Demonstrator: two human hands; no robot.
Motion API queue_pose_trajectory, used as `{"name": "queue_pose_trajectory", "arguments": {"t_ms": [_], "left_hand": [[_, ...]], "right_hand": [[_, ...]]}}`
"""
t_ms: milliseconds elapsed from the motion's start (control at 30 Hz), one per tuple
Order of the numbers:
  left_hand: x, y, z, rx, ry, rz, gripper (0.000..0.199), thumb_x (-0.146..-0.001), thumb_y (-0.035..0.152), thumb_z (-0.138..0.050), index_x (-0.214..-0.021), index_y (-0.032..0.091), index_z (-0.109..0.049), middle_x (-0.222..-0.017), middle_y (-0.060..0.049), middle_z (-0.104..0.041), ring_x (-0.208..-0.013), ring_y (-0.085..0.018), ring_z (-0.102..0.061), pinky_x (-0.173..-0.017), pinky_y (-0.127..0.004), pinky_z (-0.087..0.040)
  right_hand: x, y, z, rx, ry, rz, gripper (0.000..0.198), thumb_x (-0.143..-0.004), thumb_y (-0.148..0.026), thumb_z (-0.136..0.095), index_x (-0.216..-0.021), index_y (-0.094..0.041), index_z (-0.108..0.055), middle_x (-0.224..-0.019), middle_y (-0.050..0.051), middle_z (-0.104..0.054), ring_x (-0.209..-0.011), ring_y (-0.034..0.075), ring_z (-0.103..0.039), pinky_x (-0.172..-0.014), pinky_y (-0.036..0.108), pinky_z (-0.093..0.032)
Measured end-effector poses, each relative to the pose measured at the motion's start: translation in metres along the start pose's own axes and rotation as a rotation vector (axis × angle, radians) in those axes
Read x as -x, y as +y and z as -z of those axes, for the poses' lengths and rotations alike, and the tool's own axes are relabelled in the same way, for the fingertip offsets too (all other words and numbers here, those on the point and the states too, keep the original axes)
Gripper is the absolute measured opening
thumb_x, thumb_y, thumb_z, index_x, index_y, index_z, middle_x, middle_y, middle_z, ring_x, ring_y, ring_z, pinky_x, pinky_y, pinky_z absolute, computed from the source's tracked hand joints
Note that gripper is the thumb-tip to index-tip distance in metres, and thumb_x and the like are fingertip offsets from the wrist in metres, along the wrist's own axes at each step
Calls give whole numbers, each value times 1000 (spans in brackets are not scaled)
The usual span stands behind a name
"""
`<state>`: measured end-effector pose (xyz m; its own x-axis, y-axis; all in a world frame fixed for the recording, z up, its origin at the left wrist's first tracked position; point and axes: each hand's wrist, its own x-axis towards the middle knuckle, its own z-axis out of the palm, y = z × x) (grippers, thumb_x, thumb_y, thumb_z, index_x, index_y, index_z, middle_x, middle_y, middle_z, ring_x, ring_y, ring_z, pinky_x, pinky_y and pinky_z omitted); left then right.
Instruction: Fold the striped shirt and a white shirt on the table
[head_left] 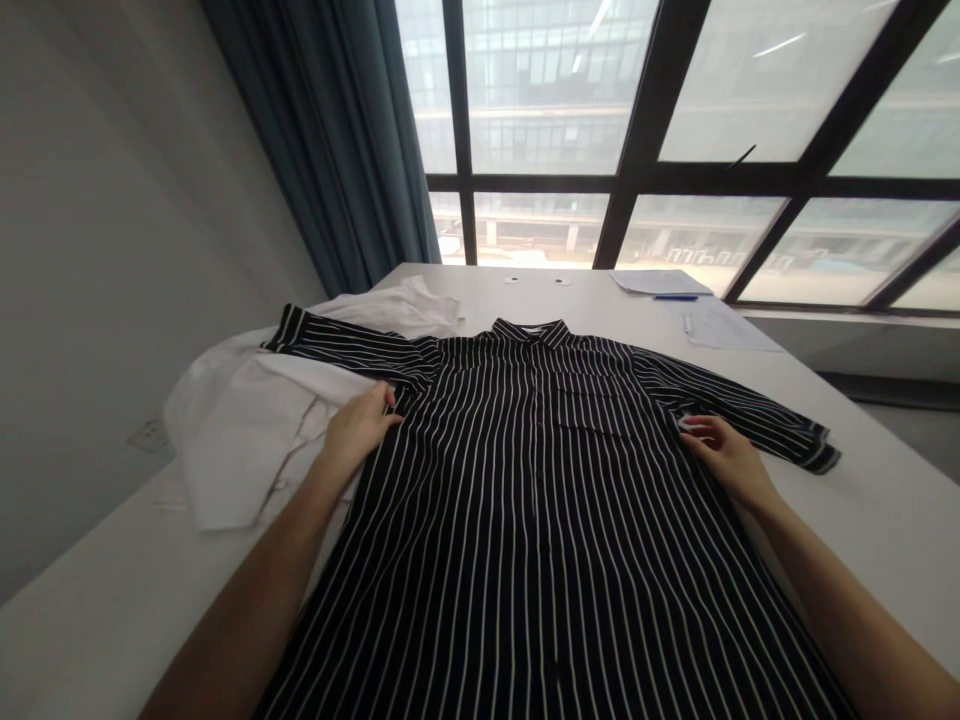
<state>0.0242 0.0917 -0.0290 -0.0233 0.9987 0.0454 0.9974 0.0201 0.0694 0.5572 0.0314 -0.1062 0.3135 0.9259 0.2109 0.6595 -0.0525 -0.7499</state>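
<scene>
A black shirt [525, 500] with thin white vertical stripes lies spread on the white table, front side up. Its collar is at the far end, and the lower part runs out of view toward me. My left hand [361, 425] touches the shirt's left side just below the sleeve, thumb and forefinger slightly apart. On the opposite side, my right hand [726, 462] rests at the edge under the other sleeve, its fingers parted from the thumb. Both sleeves stretch outward and end in striped cuffs. Some fingertips are hard to make out against the dark cloth.
Crumpled white cloth [232, 430] lies on the left of the table [862, 560], partly under one sleeve. Papers [660, 283] and a blue pen [675, 297] are at the back right. Two small white objects sit near the far edge, before the windows and a blue curtain [337, 130].
</scene>
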Motion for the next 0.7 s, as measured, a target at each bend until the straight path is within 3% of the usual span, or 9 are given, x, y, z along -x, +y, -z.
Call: {"name": "queue_pose_trajectory", "arguments": {"t_ms": [133,333,500,600,700], "left_hand": [[-7,-10,3,114,41,3,16,-82,32,-61,-91,21,-55,-95,-5,-70,-92,-23,-66,-78,-29,-46],[-6,-10,13,165,81,7,9,-83,27,-56,-90,22,-60,-93,-5,-71,-93,-24,-66,-81,-29,-47],[-5,-5,12,198,133,-78,24,-88,22,-41,-97,23,-63,-101,-6,-72,-97,-24,-66,-88,-32,-47],[-7,-2,7,207,94,-82,35,-88,14,-33,-98,19,-66,-105,-8,-71,-101,-23,-65,-93,-31,-46],[-8,2,3,166,43,-86,33,-87,17,-37,-100,15,-68,-108,-11,-70,-105,-24,-64,-98,-33,-44]], "right_hand": [[1,-4,1,-1,0,30,40,-74,-53,-58,-96,-20,-65,-91,10,-73,-86,28,-69,-82,42,-51],[4,-10,1,1,65,42,39,-71,-52,-60,-92,-20,-67,-86,8,-73,-77,25,-68,-73,39,-52],[5,-10,-1,-6,124,40,41,-71,-58,-61,-87,-21,-66,-85,8,-73,-72,24,-67,-69,36,-52],[6,-10,-2,4,111,28,40,-71,-58,-61,-86,-21,-66,-88,8,-74,-73,25,-68,-71,38,-53],[7,-12,-2,22,89,19,37,-74,-53,-58,-89,-21,-68,-96,8,-74,-79,26,-69,-78,40,-53]]}}
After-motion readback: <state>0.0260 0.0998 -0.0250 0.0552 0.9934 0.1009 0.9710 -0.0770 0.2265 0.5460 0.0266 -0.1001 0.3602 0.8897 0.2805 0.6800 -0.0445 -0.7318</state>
